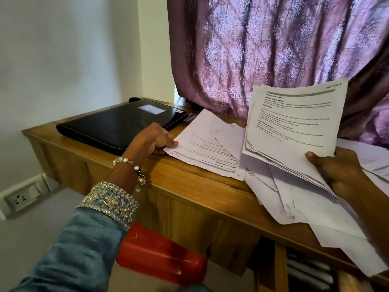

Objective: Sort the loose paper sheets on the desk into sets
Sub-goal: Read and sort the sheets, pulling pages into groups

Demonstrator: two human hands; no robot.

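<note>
My right hand grips a raised stack of printed sheets by its lower right corner, the top page headed "SECTION". My left hand pinches the near left corner of a printed sheet lying upside down on the wooden desk. More loose white sheets lie overlapped beneath the raised stack and hang over the desk's front edge. Further sheets lie at the far right.
A black folder lies on the desk's left part, with a small stapler-like object beside it. A purple patterned curtain hangs behind the desk. A red stool stands below, a wall socket to the left, and a shelf with files under the desk.
</note>
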